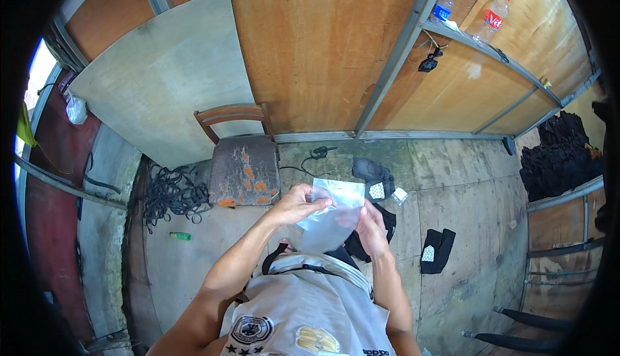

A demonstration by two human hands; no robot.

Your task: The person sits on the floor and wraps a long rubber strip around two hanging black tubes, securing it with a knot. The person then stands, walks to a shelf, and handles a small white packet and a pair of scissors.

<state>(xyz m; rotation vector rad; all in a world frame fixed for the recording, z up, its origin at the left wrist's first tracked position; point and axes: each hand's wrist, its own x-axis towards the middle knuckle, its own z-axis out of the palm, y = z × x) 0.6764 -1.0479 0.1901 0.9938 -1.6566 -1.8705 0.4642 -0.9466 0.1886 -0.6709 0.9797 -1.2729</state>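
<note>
A clear plastic bag [330, 227] hangs in front of my body, held up between both hands. My left hand [298, 205] pinches its upper left side, with the thumb laid across the front. At the bag's right edge, my right hand [372, 228] grips it with bent fingers. The plastic is see-through, and nothing that I can make out lies inside. Below and behind the bag, a dark folded garment [387, 221] is partly hidden by my right hand. Farther off lies a dark grey folded garment [369, 170] with a pale patterned tag.
A wooden chair [244, 170] with a worn, peeling seat stands ahead left, beside tangled black straps [169, 194]. Folded black trousers [437, 251] lie on the floor at right. Dark clothes [560, 162] are piled on a far-right shelf. A green bottle [180, 236] lies at left.
</note>
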